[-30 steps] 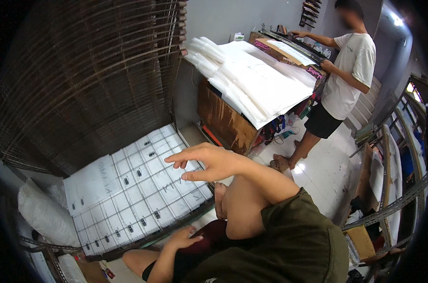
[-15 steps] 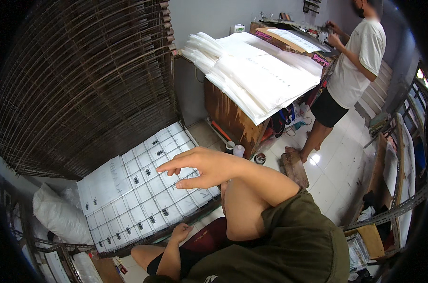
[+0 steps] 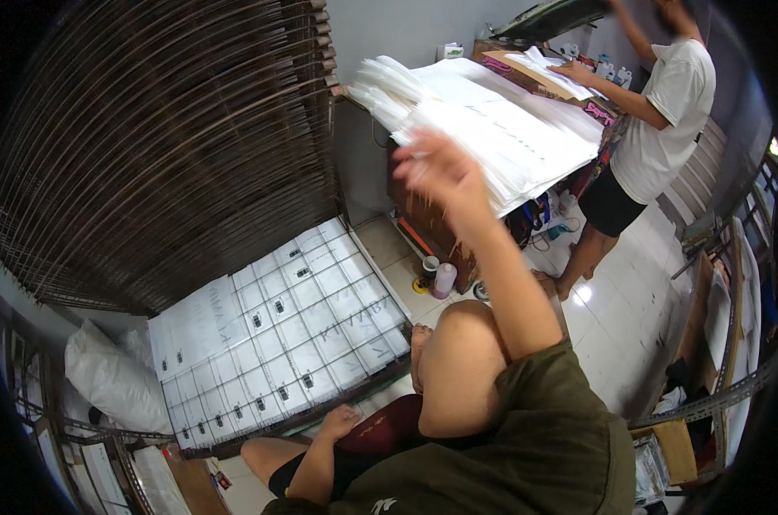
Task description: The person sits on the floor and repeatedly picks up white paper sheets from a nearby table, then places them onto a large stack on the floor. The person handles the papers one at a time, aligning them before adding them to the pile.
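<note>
Just beyond and rightward of raised right hand [image 3: 445, 172]: stack of white sheets [image 3: 535, 137], long axis slanting off rightward; well apart from left hand [image 3: 341, 422]. Right: blurred, fingers part-spread, nothing visibly held. Left: loosely curled, contents unclear.

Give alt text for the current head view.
A person's blurred right hand is raised before a stack of thin white sheets. At left, dark wire rack tiers rise beyond flat white printed sheets; at upper right stands another person wearing white.
</note>
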Demonstrator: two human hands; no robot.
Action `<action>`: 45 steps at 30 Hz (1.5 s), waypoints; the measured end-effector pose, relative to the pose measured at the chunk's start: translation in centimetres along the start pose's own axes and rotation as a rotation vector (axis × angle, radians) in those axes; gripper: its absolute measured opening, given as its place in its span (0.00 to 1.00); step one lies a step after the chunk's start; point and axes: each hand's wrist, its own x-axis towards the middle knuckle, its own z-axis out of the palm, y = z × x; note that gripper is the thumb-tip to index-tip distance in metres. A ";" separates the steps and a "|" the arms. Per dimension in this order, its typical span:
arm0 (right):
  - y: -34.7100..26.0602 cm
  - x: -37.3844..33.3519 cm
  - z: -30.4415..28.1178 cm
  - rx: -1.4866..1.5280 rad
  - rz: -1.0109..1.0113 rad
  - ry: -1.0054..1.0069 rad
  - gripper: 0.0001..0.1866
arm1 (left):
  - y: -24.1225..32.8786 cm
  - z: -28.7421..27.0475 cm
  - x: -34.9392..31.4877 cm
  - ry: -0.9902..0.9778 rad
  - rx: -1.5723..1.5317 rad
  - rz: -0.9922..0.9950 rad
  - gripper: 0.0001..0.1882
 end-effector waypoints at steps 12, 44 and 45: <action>6.6 14.4 -24.1 0.277 0.073 1.072 0.48 | 3.4 -1.4 -0.3 0.131 0.076 -0.032 0.23; 0.7 9.0 26.3 -0.128 0.525 -0.676 0.31 | 4.4 0.8 0.3 -0.263 0.260 -0.006 0.26; 1.1 7.5 28.4 -0.121 0.576 -0.760 0.31 | 4.4 1.0 0.5 -0.277 0.262 0.000 0.26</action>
